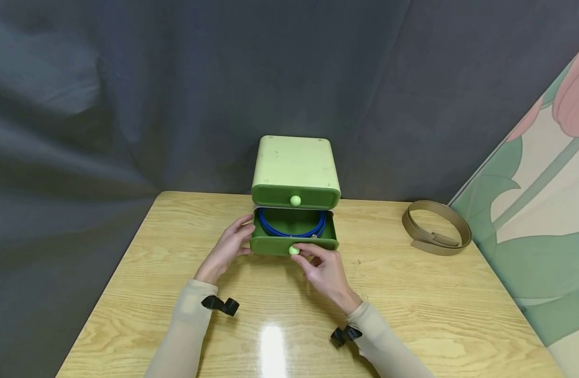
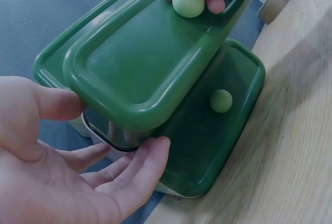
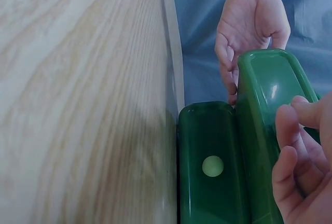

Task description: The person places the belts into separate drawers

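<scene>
Knob (image 1: pixel 293 251) pinched by right hand (image 1: pixel 327 270) (left hand (image 1: pixel 227 251) flanking drawer (image 1: pixel 270 245)).

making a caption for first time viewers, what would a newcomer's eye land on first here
Probably the green drawer, pulled out of the pale cabinet toward the back of the table, with a coiled blue cable inside. The right hand pinches its round knob; the left hand is at its left side. Next, perhaps the tan belt, curled at the right.
</scene>
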The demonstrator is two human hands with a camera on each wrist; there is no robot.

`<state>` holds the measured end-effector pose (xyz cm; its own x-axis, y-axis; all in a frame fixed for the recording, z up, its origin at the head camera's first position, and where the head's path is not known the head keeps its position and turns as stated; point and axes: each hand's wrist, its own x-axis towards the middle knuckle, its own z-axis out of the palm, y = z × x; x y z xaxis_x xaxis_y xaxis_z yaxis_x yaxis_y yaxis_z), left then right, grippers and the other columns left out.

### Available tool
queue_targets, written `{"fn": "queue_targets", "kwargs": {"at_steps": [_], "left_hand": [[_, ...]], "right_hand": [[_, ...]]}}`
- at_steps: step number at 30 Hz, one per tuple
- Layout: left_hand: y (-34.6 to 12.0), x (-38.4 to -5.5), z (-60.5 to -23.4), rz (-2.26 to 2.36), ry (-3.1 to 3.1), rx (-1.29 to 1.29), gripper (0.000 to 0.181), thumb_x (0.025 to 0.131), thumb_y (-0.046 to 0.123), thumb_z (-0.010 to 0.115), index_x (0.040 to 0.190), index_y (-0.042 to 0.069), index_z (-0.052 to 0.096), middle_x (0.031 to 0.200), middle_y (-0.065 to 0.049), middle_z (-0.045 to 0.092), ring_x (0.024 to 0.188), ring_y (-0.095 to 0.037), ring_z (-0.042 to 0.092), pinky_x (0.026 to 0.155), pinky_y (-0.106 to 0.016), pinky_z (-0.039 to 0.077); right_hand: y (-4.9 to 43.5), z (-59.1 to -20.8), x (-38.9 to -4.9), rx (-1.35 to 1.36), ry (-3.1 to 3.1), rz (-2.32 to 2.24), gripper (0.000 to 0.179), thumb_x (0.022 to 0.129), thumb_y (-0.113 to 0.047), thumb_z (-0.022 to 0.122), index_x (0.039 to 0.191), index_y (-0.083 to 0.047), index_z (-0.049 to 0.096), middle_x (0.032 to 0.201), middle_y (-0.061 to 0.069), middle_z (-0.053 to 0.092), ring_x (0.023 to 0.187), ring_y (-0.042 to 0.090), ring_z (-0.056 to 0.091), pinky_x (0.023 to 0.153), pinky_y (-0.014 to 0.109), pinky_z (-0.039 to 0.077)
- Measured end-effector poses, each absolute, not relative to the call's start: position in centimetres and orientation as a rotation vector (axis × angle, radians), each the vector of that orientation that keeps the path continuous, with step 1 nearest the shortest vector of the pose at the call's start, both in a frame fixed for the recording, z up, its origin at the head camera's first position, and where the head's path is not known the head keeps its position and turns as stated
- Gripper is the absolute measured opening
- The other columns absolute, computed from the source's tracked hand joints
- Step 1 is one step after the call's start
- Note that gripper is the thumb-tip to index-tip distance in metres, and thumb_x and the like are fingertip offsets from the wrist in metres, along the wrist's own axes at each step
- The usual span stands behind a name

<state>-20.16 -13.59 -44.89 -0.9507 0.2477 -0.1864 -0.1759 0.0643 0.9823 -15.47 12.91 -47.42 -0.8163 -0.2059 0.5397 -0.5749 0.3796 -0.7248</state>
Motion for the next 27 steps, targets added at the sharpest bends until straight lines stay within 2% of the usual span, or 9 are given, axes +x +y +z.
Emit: {"fn": "queue_targets", "kwargs": {"at_steps": [11, 27], "left_hand": [[-13.49, -20.26, -44.92, 1.963, 2.037, 0.100, 0.060, 0.116, 0.030, 0.042, 0.170, 0.010, 0.025, 0.161, -0.023, 0.043, 0.142, -0.041, 0.054, 0.099, -0.039, 0.057], [-13.60, -20.31, -45.01, 1.984, 2.011, 0.090, 0.061, 0.116, 0.030, 0.042, 0.170, 0.010, 0.023, 0.164, -0.022, 0.039, 0.145, -0.043, 0.051, 0.102, -0.043, 0.057]], "right_hand": [[12.85, -47.36, -15.41, 0.632, -2.311, 1.469, 0.021, 0.094, -0.009, 0.082, 0.115, -0.010, 0.082, 0.088, 0.008, 0.082, 0.047, 0.025, 0.065, 0.049, 0.019, 0.052], [12.61, -47.42, -15.86, 0.642, -2.295, 1.493, 0.021, 0.094, -0.008, 0.082, 0.115, -0.009, 0.082, 0.089, 0.010, 0.081, 0.046, 0.026, 0.066, 0.046, 0.020, 0.052]]}}
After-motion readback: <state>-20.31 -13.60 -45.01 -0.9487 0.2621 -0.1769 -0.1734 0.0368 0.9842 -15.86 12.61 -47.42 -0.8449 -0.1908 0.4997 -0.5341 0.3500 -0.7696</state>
